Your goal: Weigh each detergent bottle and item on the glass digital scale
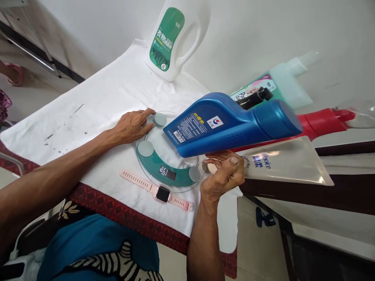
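A round glass bathroom scale [155, 166] with a green band and a lit display lies on the white-covered table. My left hand [133, 124] holds its left rim, thumb and forefinger either side of a round pad. A blue bottle [211, 125] with a ribbed cap stands on the scale and hides its far right part. My right hand [224, 173] is closed at the scale's right edge, beside a clear Rejoice tube [287, 162]; what its curled fingers grip is hidden. Near my side of the scale lies a pink-strapped smartwatch [162, 194].
A white detergent jug [172, 43] stands at the back by the wall. Behind the blue bottle are a green-labelled bottle [281, 84], a dark bottle [254, 97] and a red bottle [316, 121]. The patterned table edge [117, 210] runs before me. Another person's foot [13, 74] shows at far left.
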The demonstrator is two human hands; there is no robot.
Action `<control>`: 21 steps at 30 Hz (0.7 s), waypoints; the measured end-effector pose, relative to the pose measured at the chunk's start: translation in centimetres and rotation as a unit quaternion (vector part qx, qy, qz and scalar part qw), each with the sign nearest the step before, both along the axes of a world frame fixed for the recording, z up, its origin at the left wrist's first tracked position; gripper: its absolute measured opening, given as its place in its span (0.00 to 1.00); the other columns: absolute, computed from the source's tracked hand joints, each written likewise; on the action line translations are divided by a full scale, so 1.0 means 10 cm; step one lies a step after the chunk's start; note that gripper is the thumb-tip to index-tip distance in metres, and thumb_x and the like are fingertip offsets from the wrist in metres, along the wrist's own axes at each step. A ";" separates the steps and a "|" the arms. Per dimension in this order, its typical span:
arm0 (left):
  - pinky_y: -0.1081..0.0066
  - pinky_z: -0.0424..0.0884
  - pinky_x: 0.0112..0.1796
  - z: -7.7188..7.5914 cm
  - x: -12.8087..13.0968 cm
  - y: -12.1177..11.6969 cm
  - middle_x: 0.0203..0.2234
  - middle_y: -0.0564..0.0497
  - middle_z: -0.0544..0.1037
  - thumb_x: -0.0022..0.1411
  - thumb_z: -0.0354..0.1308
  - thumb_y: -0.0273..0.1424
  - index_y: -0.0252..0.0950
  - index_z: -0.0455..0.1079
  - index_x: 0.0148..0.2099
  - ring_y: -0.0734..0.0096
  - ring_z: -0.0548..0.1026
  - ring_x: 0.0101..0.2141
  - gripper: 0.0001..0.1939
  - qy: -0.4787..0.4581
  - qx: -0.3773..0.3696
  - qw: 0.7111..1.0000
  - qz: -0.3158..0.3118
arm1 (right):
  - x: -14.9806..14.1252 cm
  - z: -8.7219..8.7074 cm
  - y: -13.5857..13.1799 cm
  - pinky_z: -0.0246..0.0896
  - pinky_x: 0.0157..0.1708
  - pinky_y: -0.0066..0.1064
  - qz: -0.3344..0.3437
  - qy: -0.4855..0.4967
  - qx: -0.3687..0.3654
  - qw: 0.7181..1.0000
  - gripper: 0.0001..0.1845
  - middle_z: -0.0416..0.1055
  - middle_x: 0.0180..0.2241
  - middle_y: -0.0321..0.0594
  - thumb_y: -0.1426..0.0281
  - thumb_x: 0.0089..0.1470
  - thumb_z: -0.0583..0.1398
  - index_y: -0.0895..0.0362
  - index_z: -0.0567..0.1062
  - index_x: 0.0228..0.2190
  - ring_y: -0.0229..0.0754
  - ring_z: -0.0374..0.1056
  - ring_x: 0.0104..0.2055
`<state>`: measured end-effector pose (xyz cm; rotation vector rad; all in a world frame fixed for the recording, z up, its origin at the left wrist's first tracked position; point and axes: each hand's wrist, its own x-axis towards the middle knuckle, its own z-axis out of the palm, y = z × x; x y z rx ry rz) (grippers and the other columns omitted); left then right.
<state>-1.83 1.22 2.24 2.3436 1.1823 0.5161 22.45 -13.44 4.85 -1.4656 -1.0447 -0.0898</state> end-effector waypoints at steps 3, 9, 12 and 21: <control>0.65 0.71 0.39 0.03 0.01 -0.02 0.40 0.46 0.82 0.76 0.49 0.40 0.34 0.64 0.69 0.63 0.77 0.39 0.26 0.011 -0.005 1.000 0.002 | -0.01 -0.01 0.01 0.68 0.27 0.39 -0.001 0.005 0.008 1.000 0.22 0.76 0.29 0.39 0.50 0.69 0.56 0.54 0.76 0.34 0.43 0.71 0.24; 0.63 0.73 0.42 0.06 0.02 -0.04 0.43 0.44 0.82 0.77 0.48 0.41 0.34 0.63 0.69 0.61 0.78 0.42 0.25 0.025 -0.011 1.000 0.001 | -0.01 -0.03 0.02 0.68 0.25 0.38 -0.018 0.002 -0.006 1.000 0.21 0.76 0.26 0.38 0.50 0.68 0.57 0.53 0.76 0.34 0.43 0.70 0.23; 0.63 0.73 0.43 0.07 0.02 -0.04 0.44 0.44 0.82 0.78 0.47 0.41 0.35 0.63 0.69 0.61 0.78 0.42 0.25 0.034 -0.013 0.999 0.001 | -0.01 -0.03 0.01 0.68 0.25 0.39 -0.019 0.001 -0.016 1.000 0.21 0.75 0.26 0.37 0.50 0.68 0.57 0.53 0.75 0.34 0.43 0.70 0.23; 0.61 0.74 0.46 0.11 0.03 -0.07 0.47 0.42 0.81 0.78 0.45 0.40 0.34 0.62 0.70 0.58 0.78 0.45 0.26 0.054 -0.010 0.998 -0.002 | 0.02 -0.07 -0.01 0.70 0.30 0.39 -0.009 -0.007 -0.065 0.998 0.22 0.74 0.26 0.35 0.48 0.67 0.56 0.52 0.73 0.34 0.42 0.70 0.23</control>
